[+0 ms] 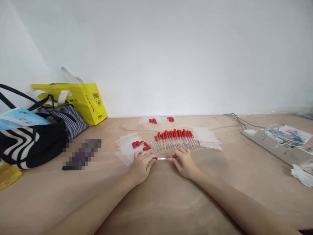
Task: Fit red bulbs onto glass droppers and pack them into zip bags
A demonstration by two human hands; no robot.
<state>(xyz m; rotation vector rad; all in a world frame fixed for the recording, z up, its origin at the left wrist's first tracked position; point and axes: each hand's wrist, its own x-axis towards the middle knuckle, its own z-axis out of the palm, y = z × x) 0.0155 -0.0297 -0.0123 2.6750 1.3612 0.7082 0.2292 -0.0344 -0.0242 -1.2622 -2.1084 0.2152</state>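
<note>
Near the middle of the table, my left hand [142,166] pinches a small red rubber bulb [156,158] at the left end of a thin clear tube [163,159]. The tube's right end is between the fingertips of my right hand [183,162], and the tube lies level between both hands. Just beyond them is a row of several clear droppers with red bulbs [179,133], their tips toward me. Left of the row, loose red bulbs [146,147] rest by and on clear plastic bags [127,147].
More plastic bags [207,138] lie right of the row. Red bulbs [153,120] sit on plastic by the wall. A dark blurred object [83,155], a black bag [34,140] and a yellow bag [90,101] are at left. A white power strip [271,148] with cables is at right.
</note>
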